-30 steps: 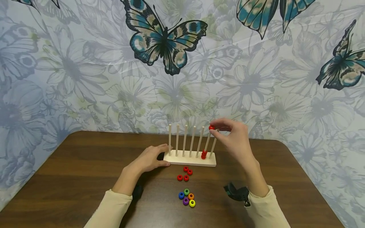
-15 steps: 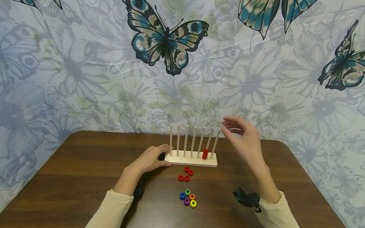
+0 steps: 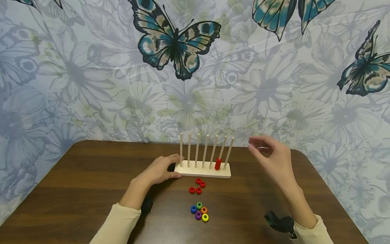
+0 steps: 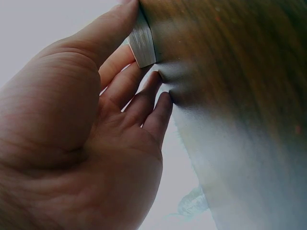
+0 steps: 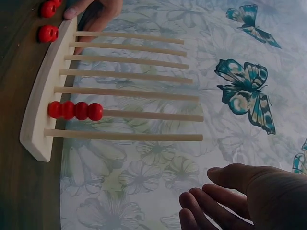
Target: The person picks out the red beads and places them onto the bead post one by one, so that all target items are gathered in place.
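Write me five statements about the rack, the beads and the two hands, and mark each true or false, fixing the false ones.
1. The left hand grips one end of the rack. True.
2. The right hand holds a bead. False: its fingers hold nothing.
3. Four red beads sit on one peg. True.
4. The rack has five pegs. False: it has seven.
5. The yellow bead lies beside the purple bead. True.

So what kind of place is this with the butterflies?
Probably an indoor play or activity spot; home or school, I can't tell. A wood-grain table holds a wooden seven-peg bead stacker and loose beads, before a butterfly-and-flower-print backdrop.
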The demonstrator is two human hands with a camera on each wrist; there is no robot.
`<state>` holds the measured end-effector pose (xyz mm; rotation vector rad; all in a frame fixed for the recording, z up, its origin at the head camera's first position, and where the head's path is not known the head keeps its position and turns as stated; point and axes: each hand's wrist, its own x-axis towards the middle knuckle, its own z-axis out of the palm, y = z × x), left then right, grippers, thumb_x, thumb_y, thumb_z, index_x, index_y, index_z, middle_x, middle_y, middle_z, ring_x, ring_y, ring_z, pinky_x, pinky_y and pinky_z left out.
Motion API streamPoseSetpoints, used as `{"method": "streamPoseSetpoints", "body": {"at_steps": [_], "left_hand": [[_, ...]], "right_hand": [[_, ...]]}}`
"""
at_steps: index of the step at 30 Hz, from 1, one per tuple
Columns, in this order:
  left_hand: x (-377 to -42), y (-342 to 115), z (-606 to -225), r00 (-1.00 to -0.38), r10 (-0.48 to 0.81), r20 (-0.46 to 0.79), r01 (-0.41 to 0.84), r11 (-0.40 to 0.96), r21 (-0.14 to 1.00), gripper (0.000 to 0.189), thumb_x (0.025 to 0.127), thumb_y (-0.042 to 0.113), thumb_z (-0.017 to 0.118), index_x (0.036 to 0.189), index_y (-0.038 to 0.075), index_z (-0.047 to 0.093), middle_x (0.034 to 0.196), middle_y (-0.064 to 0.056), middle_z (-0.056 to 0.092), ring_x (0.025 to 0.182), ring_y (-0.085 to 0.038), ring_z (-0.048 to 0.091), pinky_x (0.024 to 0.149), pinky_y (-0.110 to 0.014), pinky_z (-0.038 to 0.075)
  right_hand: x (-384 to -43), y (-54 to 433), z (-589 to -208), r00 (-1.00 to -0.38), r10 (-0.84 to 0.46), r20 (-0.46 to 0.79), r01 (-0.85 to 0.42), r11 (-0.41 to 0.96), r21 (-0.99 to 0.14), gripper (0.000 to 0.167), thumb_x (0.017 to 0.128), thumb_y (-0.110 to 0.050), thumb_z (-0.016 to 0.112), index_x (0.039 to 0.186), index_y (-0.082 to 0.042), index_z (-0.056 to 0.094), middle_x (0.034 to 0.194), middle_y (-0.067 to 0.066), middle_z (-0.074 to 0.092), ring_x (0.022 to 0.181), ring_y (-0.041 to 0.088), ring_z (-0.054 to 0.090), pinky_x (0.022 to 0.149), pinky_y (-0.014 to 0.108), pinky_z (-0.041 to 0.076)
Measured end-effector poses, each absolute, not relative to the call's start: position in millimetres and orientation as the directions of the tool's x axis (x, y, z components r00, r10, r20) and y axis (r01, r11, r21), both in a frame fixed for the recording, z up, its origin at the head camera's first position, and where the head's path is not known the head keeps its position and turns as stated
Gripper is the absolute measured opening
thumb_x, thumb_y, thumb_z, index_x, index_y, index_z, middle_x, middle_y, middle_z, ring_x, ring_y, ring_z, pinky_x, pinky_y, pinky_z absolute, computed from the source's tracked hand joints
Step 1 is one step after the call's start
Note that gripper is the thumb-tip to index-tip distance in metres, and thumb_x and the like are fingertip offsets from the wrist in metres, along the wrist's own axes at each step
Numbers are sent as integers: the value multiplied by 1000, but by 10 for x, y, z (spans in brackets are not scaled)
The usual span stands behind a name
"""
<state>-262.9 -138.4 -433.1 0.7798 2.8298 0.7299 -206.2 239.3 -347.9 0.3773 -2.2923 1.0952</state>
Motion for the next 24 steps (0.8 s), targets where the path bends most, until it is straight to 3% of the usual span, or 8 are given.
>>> {"method": "streamPoseSetpoints", "body": {"at_steps": [8,15,24], "left_hand": [[-2641,-1382,-4348,-862,506,16,454,757,470,64,93,32,82,151,14,60,160,-19,50,141,-48,52,115,-62,43],[-2644,-1376,-4343,-862,507,20,456,756,471,64,93,31,83,151,15,60,159,-19,51,140,-47,53,115,-61,44],[-2645,-1370,-4343,-866,500,11,446,762,469,65,93,31,82,151,14,59,160,-19,50,141,-49,51,115,-63,42]], "right_hand": [[-2060,2276,-3613,-837,-53,545,-445,645,-621,14,96,-19,80,111,-17,80,98,-6,80,88,4,75,80,19,59],[-2034,2005,-3758,-863,-152,483,-471,591,-655,16,94,-12,81,109,-14,80,98,-7,80,87,9,75,79,32,63],[-2051,1644,-4089,-868,-339,363,-494,514,-701,17,92,-7,81,109,-9,79,102,5,80,90,13,76,81,39,65]]}}
